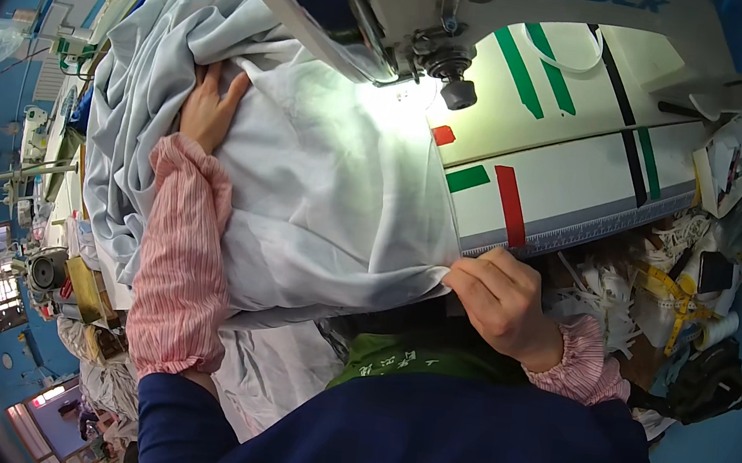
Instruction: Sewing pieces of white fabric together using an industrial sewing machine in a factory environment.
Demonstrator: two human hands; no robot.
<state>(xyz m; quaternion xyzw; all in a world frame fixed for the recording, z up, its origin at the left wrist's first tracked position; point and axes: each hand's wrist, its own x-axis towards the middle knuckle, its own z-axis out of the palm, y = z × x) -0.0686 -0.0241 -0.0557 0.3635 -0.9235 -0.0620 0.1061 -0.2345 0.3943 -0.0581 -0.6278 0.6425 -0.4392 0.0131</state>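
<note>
A wide sheet of pale grey fabric [330,189] covers the left part of the sewing table and passes under the lit head of the sewing machine [372,7]. My left hand [209,109] lies with fingers spread on the fabric, beside a bunched heap of its folds. At the table's front edge my right hand [504,303] pinches the fabric's near right corner. From there the cloth's right edge runs up toward the needle area, which glare partly hides. Pink striped sleeve covers are on both my forearms.
Green, red and black tape strips and a ruler [597,226] mark the white tabletop [575,179]. On the right are a white tray [729,166] of small items, a yellow measuring tape [686,296], a thread spool [716,330] and a black bag [709,381]. Other machines stand at left.
</note>
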